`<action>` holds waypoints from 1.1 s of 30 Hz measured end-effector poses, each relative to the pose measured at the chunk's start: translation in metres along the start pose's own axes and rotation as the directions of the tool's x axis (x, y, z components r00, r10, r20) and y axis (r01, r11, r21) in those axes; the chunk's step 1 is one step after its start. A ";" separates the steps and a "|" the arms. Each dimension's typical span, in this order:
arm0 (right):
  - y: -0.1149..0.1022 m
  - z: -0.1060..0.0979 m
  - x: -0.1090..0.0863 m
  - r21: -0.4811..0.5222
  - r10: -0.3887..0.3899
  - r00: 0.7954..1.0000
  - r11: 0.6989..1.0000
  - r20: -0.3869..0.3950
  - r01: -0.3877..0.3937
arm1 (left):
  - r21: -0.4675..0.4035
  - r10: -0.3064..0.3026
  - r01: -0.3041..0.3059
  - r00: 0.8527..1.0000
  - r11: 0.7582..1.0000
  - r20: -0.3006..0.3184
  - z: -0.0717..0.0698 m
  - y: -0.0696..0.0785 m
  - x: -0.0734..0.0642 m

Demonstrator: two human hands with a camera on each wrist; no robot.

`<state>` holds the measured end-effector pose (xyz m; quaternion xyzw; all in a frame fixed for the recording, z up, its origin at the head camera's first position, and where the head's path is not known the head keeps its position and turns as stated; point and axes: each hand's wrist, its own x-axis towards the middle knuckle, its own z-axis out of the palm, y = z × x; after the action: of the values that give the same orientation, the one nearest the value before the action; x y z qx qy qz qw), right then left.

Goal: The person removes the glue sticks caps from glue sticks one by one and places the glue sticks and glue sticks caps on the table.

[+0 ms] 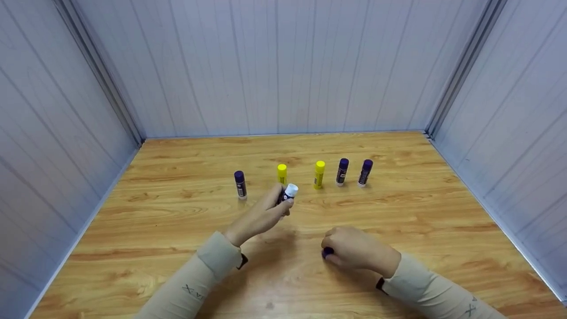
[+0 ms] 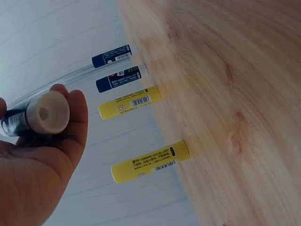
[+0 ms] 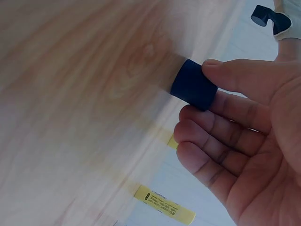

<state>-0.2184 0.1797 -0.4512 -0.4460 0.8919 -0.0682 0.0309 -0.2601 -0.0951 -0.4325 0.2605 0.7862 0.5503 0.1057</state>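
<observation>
My left hand (image 1: 264,213) grips a glue stick (image 1: 290,192) with a dark label, its white end tilted up past the fingers. In the left wrist view that white end of the glue stick (image 2: 48,113) faces the camera and shows a round recess. Lower right in the head view, my right hand (image 1: 358,249) is close over the table. Between thumb and fingertips it pinches a dark blue cap (image 3: 194,84), seen as a short cylinder in the right wrist view. A yellow glue stick (image 1: 282,173) stands just behind the left hand, its lower part hidden.
A dark blue glue stick (image 1: 240,184) stands upright at the left. Toward the right stand another yellow glue stick (image 1: 319,175) and two dark blue ones, a nearer-centre glue stick (image 1: 342,172) and an outer glue stick (image 1: 365,173). Panelled walls (image 1: 283,71) border the wooden table (image 1: 177,248).
</observation>
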 end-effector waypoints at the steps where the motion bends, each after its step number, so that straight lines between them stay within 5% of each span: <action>1: 0.000 0.000 0.000 0.005 0.002 1.000 1.000 0.001 -0.002 | 0.009 0.006 -0.006 1.000 1.000 0.002 0.000 0.000 0.000; 19: 0.001 0.001 0.000 0.056 0.023 1.000 0.998 0.008 -0.023 | 0.197 0.074 -0.089 0.994 0.976 0.083 0.008 -0.014 -0.013; 26: 0.001 0.002 0.001 0.073 0.019 1.000 0.997 0.005 -0.020 | 0.235 -0.010 -0.024 0.990 0.972 0.144 0.015 -0.015 -0.023; 33: 0.002 0.000 0.003 0.070 0.011 1.000 0.997 0.009 -0.011 | 0.269 -0.020 -0.030 0.983 0.963 0.182 0.017 -0.017 -0.025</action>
<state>-0.2222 0.1788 -0.4514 -0.4400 0.8912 -0.0974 0.0510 -0.2363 -0.0993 -0.4568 0.3241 0.8402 0.4119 0.1394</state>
